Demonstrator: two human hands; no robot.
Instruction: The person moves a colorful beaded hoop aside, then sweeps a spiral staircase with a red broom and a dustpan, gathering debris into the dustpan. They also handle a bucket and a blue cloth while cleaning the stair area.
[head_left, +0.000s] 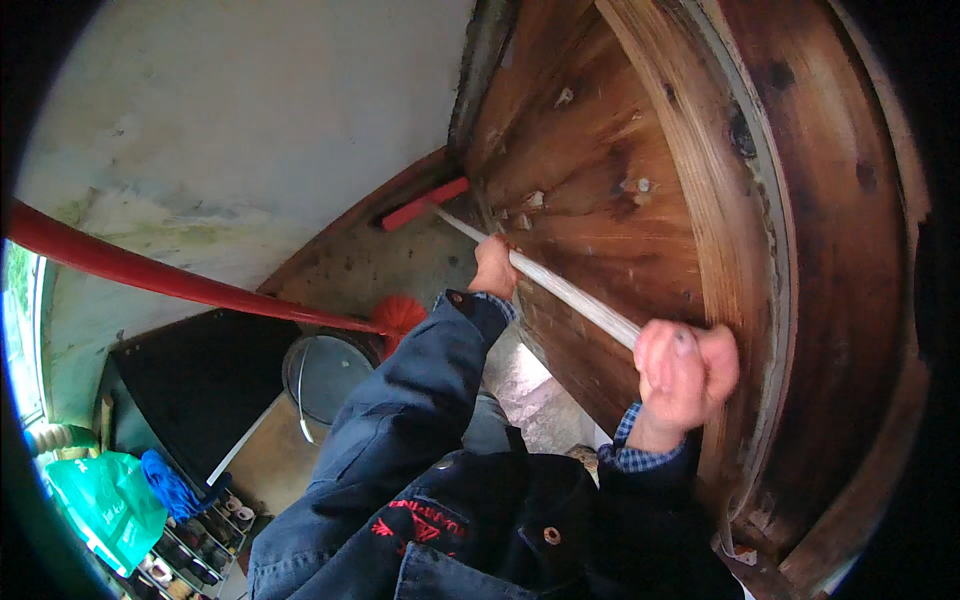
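Both of my hands are around the pale handle (577, 296) of a push broom. My left hand (495, 268) grips it lower down, nearer the broom head. Around the upper end is my right hand (685, 373), slightly blurred, close to the wooden wall or door. The red broom head (425, 204) rests on the floor in the corner, where the pale wall meets the brown wood. Its bristles are mostly hidden.
A red post (187, 270) slants across the left, ending at a round red base (397, 315). Beside it stands a dark round bucket (330, 371) with a wire handle. Brown wooden boards (592, 172) rise at right. A green bag (109, 510) and a shoe rack (199, 551) sit lower left.
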